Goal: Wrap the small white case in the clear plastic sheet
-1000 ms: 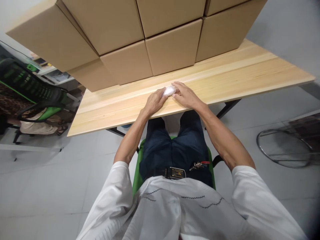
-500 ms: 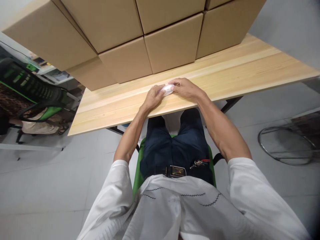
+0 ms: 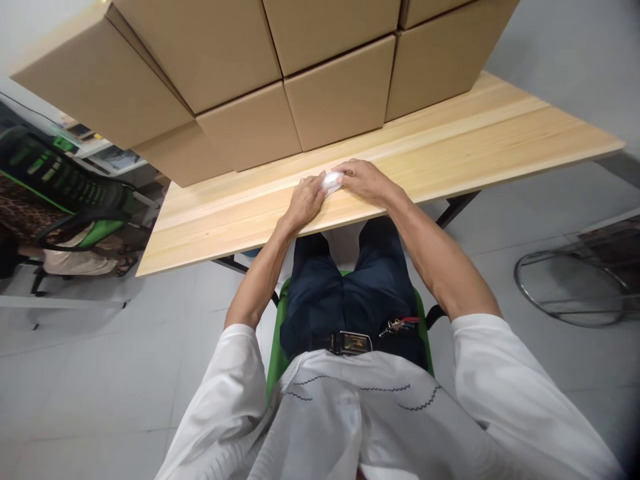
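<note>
Worktop (image 3: 525,137) of pale wood bears a small white bundle (image 3: 332,180), held between two bare hands. The bundle lies roughly midway between the near edge and the foot of the cardboard boxes (image 3: 340,93), somewhat nearer the left end of the worktop than the right. Longer than it is wide, it has its long axis running from hand to hand, more or less along the near edge but slightly askew: the right end sits a little farther from that edge, toward the boxes, and the left end a little closer. Both ends are partly covered by fingers, so which one is its front cannot be told, nor whether its underside touches the wood or is just clear of it.

The left hand (image 3: 306,200) is closed about the left end. The right hand (image 3: 365,180) grips the right end, thumb and fingers bent onto it, its back turned up. Between them a pale, glossy middle part shows.

The boxes stand stacked along the far edge, reaching past the far left corner, while the far right corner lies well apart from them.
</note>
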Motion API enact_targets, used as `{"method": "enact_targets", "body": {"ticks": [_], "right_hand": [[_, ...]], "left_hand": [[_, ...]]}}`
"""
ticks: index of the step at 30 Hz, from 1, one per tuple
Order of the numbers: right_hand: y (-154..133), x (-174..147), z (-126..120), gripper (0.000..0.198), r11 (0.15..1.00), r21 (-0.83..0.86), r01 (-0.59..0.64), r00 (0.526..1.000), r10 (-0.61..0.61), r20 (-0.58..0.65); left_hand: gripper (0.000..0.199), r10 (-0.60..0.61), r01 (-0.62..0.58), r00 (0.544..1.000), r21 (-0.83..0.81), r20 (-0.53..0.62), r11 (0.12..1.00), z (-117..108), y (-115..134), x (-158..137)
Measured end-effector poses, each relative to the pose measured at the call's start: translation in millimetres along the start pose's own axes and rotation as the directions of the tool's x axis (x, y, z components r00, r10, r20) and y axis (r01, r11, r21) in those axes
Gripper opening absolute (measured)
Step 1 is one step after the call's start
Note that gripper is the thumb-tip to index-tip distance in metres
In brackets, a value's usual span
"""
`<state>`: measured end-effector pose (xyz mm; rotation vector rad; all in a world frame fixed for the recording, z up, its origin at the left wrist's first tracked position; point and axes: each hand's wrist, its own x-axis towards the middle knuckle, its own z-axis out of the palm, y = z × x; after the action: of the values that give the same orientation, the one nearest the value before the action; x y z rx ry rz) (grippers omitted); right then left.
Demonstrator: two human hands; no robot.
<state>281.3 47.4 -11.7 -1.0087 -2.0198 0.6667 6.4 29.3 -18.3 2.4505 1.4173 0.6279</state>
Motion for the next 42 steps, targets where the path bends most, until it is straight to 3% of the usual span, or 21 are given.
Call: {"method": "enact_targets", "body": {"ticks": [6, 19, 23, 27, 32, 35, 38, 40, 42], "right_hand": [[-1, -11, -1, 0.063, 0.958, -0.286, -0.015, 0.999, 0.027, 0.039], [-9, -18, 1, 0.053, 0.923, -0.384, -0.029, 0.999, 0.037, 0.013], [-6, -17, 0, 0.053, 0.944, -0.321, -0.073, 0.997, 0.073, -0.013], [6, -13, -1, 0.065, 0.983, -0.136, -0.122, 0.983, 0.101, -0.156], [19, -7, 0, 0.069, 0.979, -0.049, -0.199, 0.938, 0.176, -0.3], [25, -6, 2, 0.073, 0.975, -0.052, -0.215, 0.93, 0.188, -0.314], [29, -7, 2, 0.068, 0.974, -0.056, -0.22, 0.929, 0.191, -0.318], [30, -8, 1, 0.065, 0.974, -0.053, -0.22, 0.927, 0.192, -0.322], [28, -10, 0, 0.062, 0.975, -0.04, -0.217, 0.923, 0.192, -0.333]], "left_hand": [[0.079, 0.016, -0.015, 0.994, -0.007, 0.104, 1.0, -9, -3, -7], [0.089, -0.056, 0.04, 0.984, 0.097, 0.167, 0.995, -8, -2, -7], [0.097, -0.068, 0.062, 0.988, 0.05, 0.137, 0.997, -15, -1, -15], [0.104, -0.117, 0.121, 0.989, -0.036, 0.087, 0.992, -24, -3, -29], [0.105, -0.254, 0.223, 0.96, -0.222, -0.121, 0.949, -46, -14, -44], [0.106, -0.177, 0.125, 0.95, -0.209, -0.257, 0.97, -72, -13, -39], [0.103, -0.038, 0.0, 0.955, -0.127, -0.294, 0.992, -91, 0, -20], [0.096, 0.037, -0.059, 0.963, -0.077, -0.267, 0.995, -90, 12, -2], [0.09, 0.114, -0.125, 0.972, -0.041, -0.204, 0.991, -74, 23, 16]]}}
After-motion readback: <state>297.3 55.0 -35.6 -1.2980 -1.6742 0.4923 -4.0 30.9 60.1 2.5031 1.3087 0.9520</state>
